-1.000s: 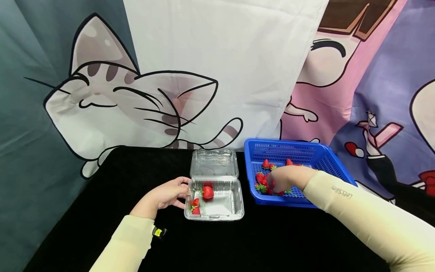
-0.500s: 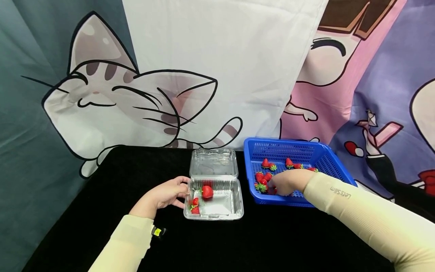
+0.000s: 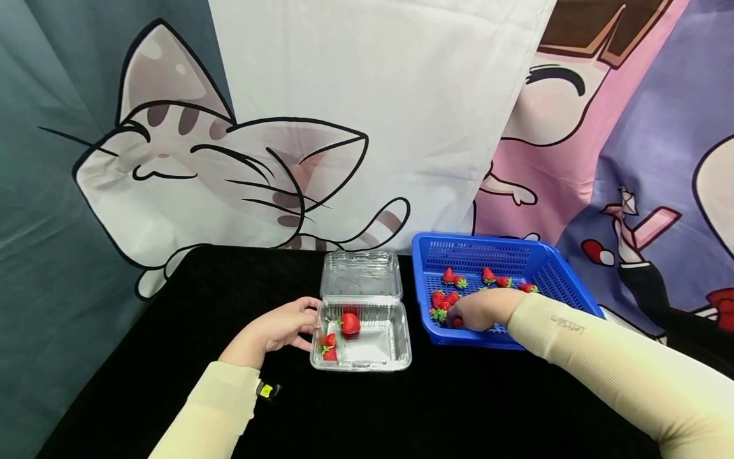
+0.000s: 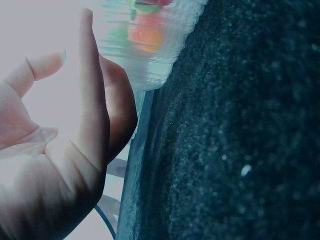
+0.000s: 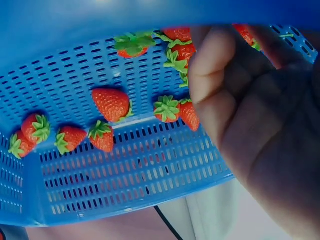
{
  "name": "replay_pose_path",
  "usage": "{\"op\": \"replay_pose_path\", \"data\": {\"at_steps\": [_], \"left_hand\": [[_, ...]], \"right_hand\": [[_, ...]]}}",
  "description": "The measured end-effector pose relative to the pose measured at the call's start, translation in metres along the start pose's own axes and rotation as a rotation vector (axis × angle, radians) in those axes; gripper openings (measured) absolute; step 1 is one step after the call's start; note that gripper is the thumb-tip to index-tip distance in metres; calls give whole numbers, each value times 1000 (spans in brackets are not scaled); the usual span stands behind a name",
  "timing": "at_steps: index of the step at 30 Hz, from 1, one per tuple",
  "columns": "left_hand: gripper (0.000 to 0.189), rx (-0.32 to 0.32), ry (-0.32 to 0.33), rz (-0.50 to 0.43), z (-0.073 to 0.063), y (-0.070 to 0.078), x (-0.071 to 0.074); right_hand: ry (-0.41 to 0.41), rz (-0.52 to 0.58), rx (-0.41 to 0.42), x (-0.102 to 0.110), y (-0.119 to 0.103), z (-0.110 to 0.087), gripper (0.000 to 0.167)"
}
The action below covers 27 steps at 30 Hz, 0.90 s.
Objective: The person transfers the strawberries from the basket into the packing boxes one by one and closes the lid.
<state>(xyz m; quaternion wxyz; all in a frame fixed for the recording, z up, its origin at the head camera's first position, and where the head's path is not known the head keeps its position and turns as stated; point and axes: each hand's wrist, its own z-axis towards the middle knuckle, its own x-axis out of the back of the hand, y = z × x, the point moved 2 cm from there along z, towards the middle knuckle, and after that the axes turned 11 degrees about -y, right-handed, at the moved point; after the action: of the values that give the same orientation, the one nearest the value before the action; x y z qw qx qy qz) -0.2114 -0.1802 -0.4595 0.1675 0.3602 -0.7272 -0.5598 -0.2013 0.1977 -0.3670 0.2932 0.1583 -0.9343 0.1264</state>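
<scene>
My left hand (image 3: pixel 287 326) rests at the left side of a clear lidded plastic box (image 3: pixel 375 352), fingertips right at its rim. In the left wrist view one finger (image 4: pixel 92 95) points straight along the box wall. A large strawberry (image 3: pixel 350 324) and smaller red fruit (image 3: pixel 329 354) lie inside. My right hand (image 3: pixel 480 308) reaches down into a blue perforated basket (image 3: pixel 430 255), fingers bent among strawberries (image 3: pixel 438 298). A red strawberry (image 3: pixel 457 322) shows at its fingertips. The basket's rim hides those fingertips in the right wrist view, so I cannot tell whether they pinch it.
The box's lid (image 3: pixel 361 275) lies folded back behind it. Farther back in the basket lie more strawberries (image 3: pixel 488 275). Both containers stand on a black cloth (image 3: pixel 344 414). A printed curtain (image 3: pixel 367 76) hangs behind.
My right hand has shifted slightly left and lower among the strawberries, uncovering several at the back of the basket. The left hand and the box have stayed put.
</scene>
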Motion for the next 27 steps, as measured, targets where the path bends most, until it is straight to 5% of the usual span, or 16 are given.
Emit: {"op": "replay_pose_path", "data": {"at_steps": [14, 27], "left_hand": [[60, 8, 9, -4, 0, 0, 0], [57, -21, -14, 15, -1, -1, 1]], "right_hand": [[-23, 63, 3, -3, 1, 2, 46], [78, 69, 41, 10, 4, -16, 32]]}}
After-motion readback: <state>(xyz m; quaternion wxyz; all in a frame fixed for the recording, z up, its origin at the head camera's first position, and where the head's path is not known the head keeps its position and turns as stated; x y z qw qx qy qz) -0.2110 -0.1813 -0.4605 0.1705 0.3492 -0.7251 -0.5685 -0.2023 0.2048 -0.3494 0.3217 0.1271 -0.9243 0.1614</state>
